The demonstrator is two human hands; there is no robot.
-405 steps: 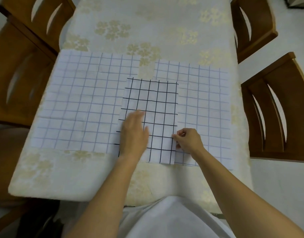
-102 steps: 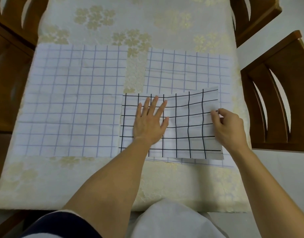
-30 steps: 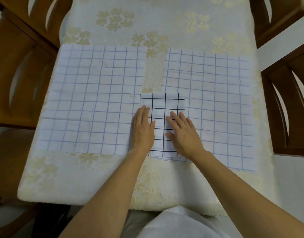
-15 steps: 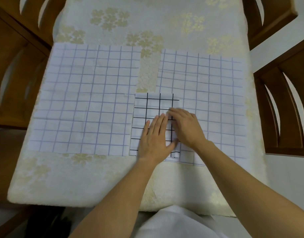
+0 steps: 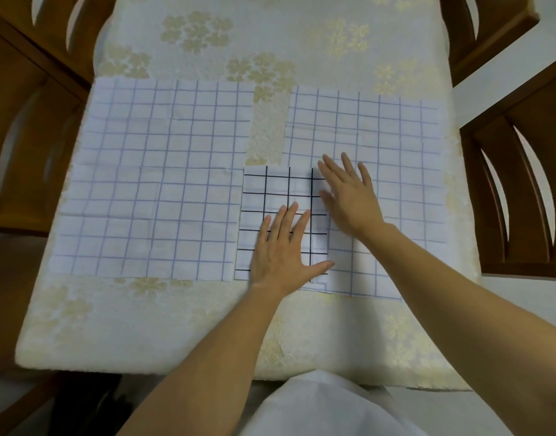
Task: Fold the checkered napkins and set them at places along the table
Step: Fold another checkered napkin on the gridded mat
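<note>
A small folded white napkin with a black grid lies near the table's front middle, overlapping two larger napkins. My left hand rests flat on its lower half, fingers spread. My right hand is flat and open along its right edge, partly over the right-hand napkin. A large white napkin with a pale blue grid lies spread flat on the left. Another pale blue grid napkin lies spread on the right.
The table wears a cream cloth with gold flowers. Wooden chairs stand at the left, the right and the far right corner. My white-clothed lap sits at the table's near edge.
My right hand has slid up and to the right, off the folded napkin's middle to its right edge. My left hand stays pressed on the napkin's lower part.
</note>
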